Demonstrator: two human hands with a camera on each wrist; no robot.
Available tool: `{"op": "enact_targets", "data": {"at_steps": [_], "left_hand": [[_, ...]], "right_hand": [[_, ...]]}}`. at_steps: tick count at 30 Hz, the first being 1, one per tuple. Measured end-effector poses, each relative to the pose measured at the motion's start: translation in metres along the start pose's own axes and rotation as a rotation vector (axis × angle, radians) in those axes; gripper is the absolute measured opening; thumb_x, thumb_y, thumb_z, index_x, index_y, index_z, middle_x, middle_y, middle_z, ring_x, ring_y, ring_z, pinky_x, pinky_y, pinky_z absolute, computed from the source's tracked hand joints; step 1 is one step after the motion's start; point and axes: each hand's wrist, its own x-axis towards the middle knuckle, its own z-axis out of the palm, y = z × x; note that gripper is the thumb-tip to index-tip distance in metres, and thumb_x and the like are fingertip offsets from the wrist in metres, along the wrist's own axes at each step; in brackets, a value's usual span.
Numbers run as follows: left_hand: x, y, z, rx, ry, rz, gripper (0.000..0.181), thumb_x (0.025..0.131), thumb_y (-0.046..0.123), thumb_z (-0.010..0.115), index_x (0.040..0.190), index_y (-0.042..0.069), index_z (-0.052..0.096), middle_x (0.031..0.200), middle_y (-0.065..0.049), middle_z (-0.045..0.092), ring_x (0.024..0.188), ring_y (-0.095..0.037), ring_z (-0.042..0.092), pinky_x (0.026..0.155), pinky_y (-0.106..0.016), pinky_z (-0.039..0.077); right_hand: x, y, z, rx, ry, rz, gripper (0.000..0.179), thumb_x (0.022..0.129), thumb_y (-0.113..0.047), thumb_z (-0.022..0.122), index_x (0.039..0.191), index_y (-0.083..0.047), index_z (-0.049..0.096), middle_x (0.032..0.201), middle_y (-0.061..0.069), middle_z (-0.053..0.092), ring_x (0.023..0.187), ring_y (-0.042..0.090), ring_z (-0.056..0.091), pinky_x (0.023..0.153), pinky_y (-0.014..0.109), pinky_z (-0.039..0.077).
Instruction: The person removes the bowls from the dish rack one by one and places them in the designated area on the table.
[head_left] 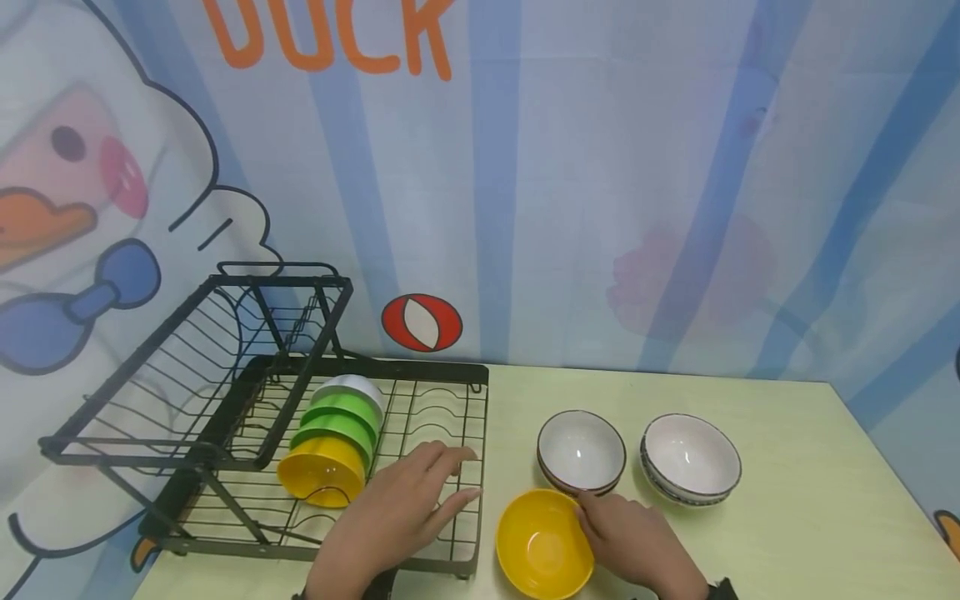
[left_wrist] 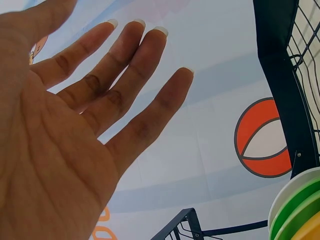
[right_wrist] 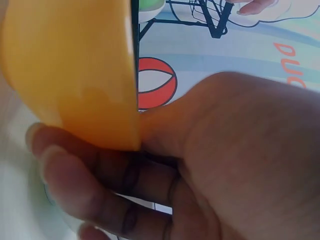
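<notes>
Pinching the rim of a round, glossy yellow bowl [head_left: 545, 546], my right grip [head_left: 633, 537] has its fingertips against the outer wall. That bowl is just right of a black metal wire dish rack [head_left: 420, 371] and in front of a round, dark-rimmed white bowl [head_left: 581, 450]; a patterned white bowl [head_left: 692, 454] stands farther right on the pale yellow-green desk [head_left: 810, 467]. My left grip [head_left: 408, 512], released, is over the rack, near tilted white, green and yellow bowls [head_left: 333, 432].

A blue-striped cloth [head_left: 570, 167] bears a red-and-white ball [head_left: 422, 322]. Above the ball run orange letters [head_left: 346, 33]; left of it, a white duck [head_left: 82, 183]; below it, a pale yellow table [head_left: 810, 467].
</notes>
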Motion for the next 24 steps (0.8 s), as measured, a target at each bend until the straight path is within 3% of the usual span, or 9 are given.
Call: {"op": "enact_targets", "data": {"at_steps": [9, 18, 24], "left_hand": [[-0.0010, -0.0035, 0.0022, 0.046, 0.101, 0.041, 0.038, 0.101, 0.042, 0.054, 0.132, 0.021, 0.058, 0.117, 0.004, 0.062, 0.100, -0.009, 0.060, 0.091, -0.028, 0.058], [-0.0004, -0.0071, 0.0033, 0.064, 0.126, 0.022, 0.034, 0.100, 0.034, 0.056, 0.131, 0.020, 0.058, 0.121, 0.004, 0.062, 0.107, -0.011, 0.061, 0.093, -0.030, 0.057], [0.0001, -0.0072, 0.0040, 0.037, 0.137, 0.036, 0.028, 0.100, 0.027, 0.057, 0.126, 0.019, 0.060, 0.120, 0.005, 0.062, 0.107, -0.010, 0.060, 0.094, -0.028, 0.057]], "right_hand": [[0.0004, 0.0030, 0.0033, 0.005, -0.012, -0.019, 0.011, 0.101, -0.026, 0.054, 0.094, -0.020, 0.061, 0.078, -0.004, 0.057, 0.068, 0.018, 0.049, 0.064, 0.044, 0.045], [0.0015, 0.0068, 0.0080, 0.017, -0.006, -0.054, 0.010, 0.100, -0.024, 0.055, 0.091, -0.020, 0.058, 0.078, -0.004, 0.057, 0.067, 0.017, 0.049, 0.060, 0.040, 0.041], [0.0014, 0.0079, 0.0080, -0.004, -0.015, -0.022, 0.006, 0.099, -0.022, 0.057, 0.100, -0.020, 0.062, 0.079, -0.003, 0.060, 0.067, 0.017, 0.049, 0.060, 0.040, 0.042]]}}
